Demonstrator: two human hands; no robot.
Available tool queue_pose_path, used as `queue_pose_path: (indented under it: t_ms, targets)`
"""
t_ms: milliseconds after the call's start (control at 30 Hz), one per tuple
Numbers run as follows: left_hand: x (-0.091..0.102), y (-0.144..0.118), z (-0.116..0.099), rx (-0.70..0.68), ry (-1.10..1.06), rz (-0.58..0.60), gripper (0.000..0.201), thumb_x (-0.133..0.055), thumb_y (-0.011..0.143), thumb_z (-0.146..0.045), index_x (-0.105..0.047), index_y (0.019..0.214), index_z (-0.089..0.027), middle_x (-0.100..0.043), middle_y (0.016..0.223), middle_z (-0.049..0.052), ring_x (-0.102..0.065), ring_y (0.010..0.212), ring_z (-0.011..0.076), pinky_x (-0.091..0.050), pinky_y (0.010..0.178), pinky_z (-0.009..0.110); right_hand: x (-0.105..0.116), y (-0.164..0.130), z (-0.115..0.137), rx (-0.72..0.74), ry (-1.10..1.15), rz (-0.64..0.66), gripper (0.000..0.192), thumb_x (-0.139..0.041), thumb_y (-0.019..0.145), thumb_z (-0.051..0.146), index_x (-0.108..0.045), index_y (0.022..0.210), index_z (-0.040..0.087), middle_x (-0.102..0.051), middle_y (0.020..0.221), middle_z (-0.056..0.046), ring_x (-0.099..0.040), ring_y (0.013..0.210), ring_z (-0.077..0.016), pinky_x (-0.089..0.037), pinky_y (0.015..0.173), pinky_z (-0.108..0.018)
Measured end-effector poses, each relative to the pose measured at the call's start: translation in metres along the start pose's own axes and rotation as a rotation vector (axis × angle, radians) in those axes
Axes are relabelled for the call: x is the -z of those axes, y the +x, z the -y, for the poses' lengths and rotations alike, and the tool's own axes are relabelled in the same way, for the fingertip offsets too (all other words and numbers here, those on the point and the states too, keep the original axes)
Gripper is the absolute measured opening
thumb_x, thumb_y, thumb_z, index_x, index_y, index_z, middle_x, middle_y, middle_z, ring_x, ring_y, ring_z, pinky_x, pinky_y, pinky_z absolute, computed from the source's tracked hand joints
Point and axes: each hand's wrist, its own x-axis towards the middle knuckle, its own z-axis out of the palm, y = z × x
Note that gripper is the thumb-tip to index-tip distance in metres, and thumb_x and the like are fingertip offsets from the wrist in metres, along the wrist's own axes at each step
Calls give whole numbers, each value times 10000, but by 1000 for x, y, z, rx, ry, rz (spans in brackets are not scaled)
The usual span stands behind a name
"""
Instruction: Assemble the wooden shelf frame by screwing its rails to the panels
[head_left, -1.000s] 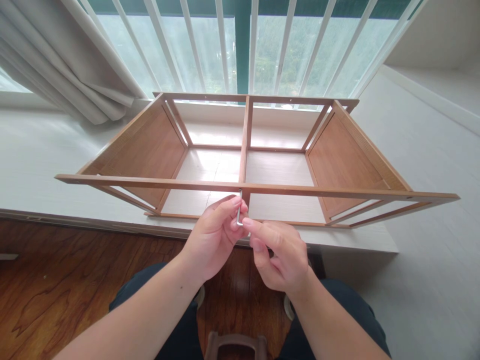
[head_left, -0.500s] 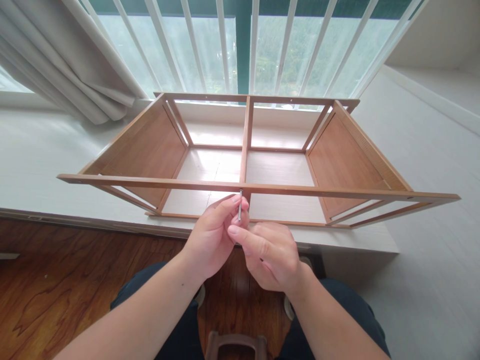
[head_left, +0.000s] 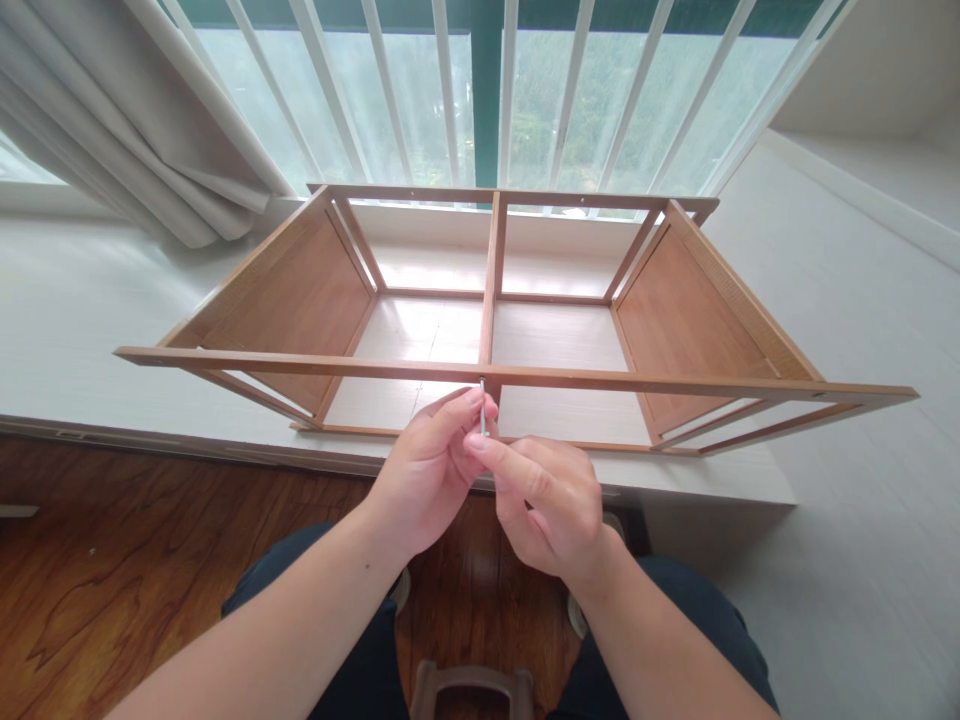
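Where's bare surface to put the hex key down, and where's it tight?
Free: the white ledge left of the wooden frame, up to the curtain; the white surface right of the frame; ledge patches inside the two bays, reached from above. Tight: the frame's front rail centre, where left hand and right hand pinch the hex key.

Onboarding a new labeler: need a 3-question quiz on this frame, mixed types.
1. True or false: the wooden frame lies on the dark floor.
2. What do both hands pinch? A) a hex key B) a hammer C) a paintbrush
3. Fill in: the tool's tip meets the near rail where the ___ divider joins it.

Key:
1. False; it lies on the white ledge by the window.
2. A; the left hand and right hand grip the hex key.
3. Middle; the divider.
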Motion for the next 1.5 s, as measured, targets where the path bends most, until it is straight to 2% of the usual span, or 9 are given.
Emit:
queue_pose_path:
  t_ms: [267,433,600,800,900,1033,1200,1500]
  targets:
    - [-1,-2,-1,4,5,6,279,-874,816,-361,-710,782,-138,-505,634,-49,-465,566,51,-454,555,162,0,-3,2,-19,-16,-25,488,-523,957,51,-621,1408,210,-731,829,-32,-643,647,-149,-517,595,-274]
    - [-3,-2,-1,-1,5,25,280,-871,820,-360,-705,775,-139,-492,614,-54,-459,548,55,-448,537,169,2,-2,3,-32,10,-5,528,-518,930,36,-648,1416,197,-682,735,-17,-580,591,-162,-479,570,-283]
    - [-2,-1,-1,6,9,27,270,-851,840,-373,-703,787,-154,-460,591,-58,-424,539,70,-448,530,191,2,-2,1,19,17,-24,660,-514,932,27,-540,1568,200,-670,723,-4,-567,567,-154,-503,564,-278]
    - [-2,-2,-1,20,9,-9,305,-880,806,-383,-689,768,-148,-456,593,-63,-429,544,58,-443,546,179,1,-1,0,-35,37,21,584,-518,960,15,-584,1509,204,-716,751,-15,-724,733,-167,-612,678,-287]
    - [-4,-3,-2,11,4,-23,310,-904,775,-371,-688,763,-148,-502,615,-58,-450,548,52,-440,542,170,1,-1,0,-35,29,5,542,-521,966,32,-597,1475,201,-760,802,-32,-744,748,-169,-632,702,-296]
    - [-4,-2,-3,9,-9,-5,302,-913,764,-357,-698,767,-145,-466,579,-70,-457,549,50,-441,552,156,3,-2,2,-72,30,-12,514,-532,931,14,-640,1400,195,-790,872,-52,-699,675,-164,-600,646,-302]
    - [-5,-2,-3,18,-9,-5,307,-907,773,-367,-695,766,-146,-420,543,-82,-434,535,47,-444,552,147,6,-3,2,-94,28,-2,469,-527,924,15,-696,1332,175,-704,726,-18,-602,584,-143,-514,565,-274]
    - [-5,-1,-4,-10,28,-38,314,-918,750,-368,-686,742,-156,-402,521,-86,-405,517,58,-470,536,169,6,-5,-4,-163,213,63,507,-489,960,51,-696,1402,187,-652,684,14,-558,571,-120,-513,585,-245]
